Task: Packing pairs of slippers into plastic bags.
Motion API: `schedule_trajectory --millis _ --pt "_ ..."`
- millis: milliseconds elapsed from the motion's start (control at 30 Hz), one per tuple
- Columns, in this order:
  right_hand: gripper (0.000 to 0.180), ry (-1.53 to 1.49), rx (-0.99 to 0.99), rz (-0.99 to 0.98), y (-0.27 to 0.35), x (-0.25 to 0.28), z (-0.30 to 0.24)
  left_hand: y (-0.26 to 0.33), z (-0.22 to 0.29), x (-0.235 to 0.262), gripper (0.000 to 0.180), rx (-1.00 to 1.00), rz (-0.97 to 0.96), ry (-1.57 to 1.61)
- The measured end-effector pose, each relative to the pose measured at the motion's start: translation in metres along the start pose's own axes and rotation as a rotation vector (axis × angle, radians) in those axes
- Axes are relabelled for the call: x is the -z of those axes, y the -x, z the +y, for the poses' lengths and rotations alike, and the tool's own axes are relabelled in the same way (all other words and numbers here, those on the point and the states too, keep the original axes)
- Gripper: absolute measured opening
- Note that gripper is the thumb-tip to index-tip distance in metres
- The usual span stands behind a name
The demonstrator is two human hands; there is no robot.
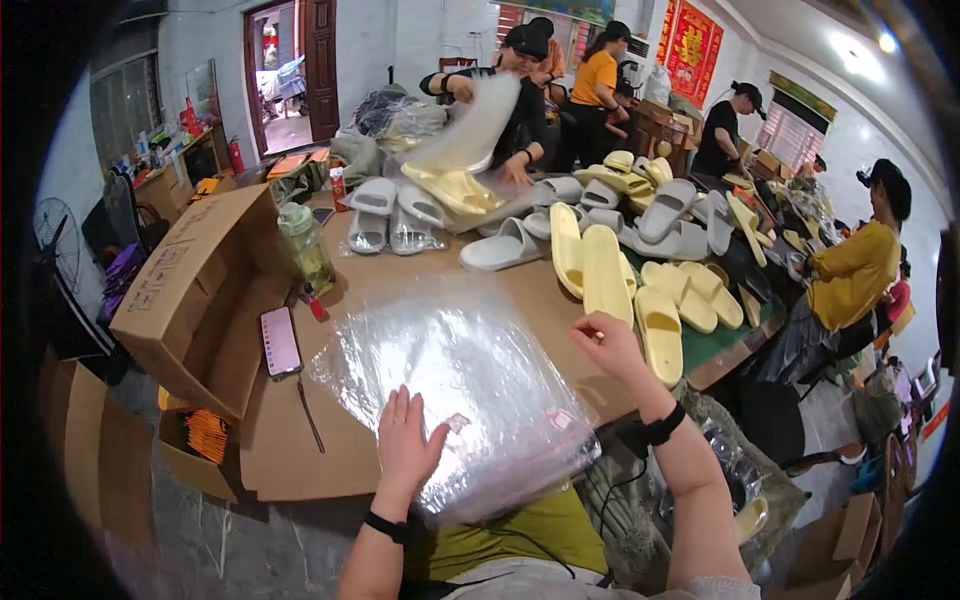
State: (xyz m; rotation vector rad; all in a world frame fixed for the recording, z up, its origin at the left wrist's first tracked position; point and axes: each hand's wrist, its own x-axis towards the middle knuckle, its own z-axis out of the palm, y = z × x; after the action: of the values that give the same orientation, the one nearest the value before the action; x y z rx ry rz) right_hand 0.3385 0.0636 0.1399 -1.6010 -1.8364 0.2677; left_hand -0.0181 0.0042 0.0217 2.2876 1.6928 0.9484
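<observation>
My left hand (pixel 408 442) lies flat, its fingers stretched out, on a stack of clear plastic bags (pixel 470 350) at the table's near edge. The bags are glossy and wrinkled, with a small pale label near my thumb. My right hand (pixel 610 347) is raised beyond the stack's right side, its fingers curled together; whether anything is pinched in them is hidden. Just behind it lies a pale yellow slipper (pixel 606 272), and another yellow slipper (pixel 659 335) is close on its right. Each wrist wears a dark band.
Grey slippers (pixel 502 246) and more yellow ones are heaped at the back. A cardboard box (pixel 200 290), a bottle (pixel 306 250) and a phone (pixel 281 341) are at the left. Across the table, a person (pixel 515 110) handles a plastic bag and yellow slippers; other people work farther right.
</observation>
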Motion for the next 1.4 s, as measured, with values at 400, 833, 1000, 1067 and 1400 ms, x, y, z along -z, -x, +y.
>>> schedule_trajectory --millis 400,833,1000,1067,1400 --pt "0.128 0.311 0.094 0.513 -0.134 -0.046 -0.032 0.007 0.001 0.002 0.068 0.007 -0.046 0.026" --pt "0.069 -0.862 -0.815 -0.050 -0.151 -0.120 0.048 -0.012 -0.026 0.039 0.079 0.191 -0.412 0.386" --pt "0.075 -1.447 -0.913 -0.092 -0.175 -0.133 0.077 -0.076 0.000 0.076 0.087 0.136 -0.440 0.204" --pt "0.072 -1.359 -0.705 -0.033 -0.178 -0.146 0.072 -0.117 -0.017 0.068 0.087 0.143 -0.273 0.378" --pt "0.048 -1.803 -0.607 -0.168 -0.186 -0.178 0.094 -0.327 -0.089 -0.041 0.098 0.832 -0.172 0.900"
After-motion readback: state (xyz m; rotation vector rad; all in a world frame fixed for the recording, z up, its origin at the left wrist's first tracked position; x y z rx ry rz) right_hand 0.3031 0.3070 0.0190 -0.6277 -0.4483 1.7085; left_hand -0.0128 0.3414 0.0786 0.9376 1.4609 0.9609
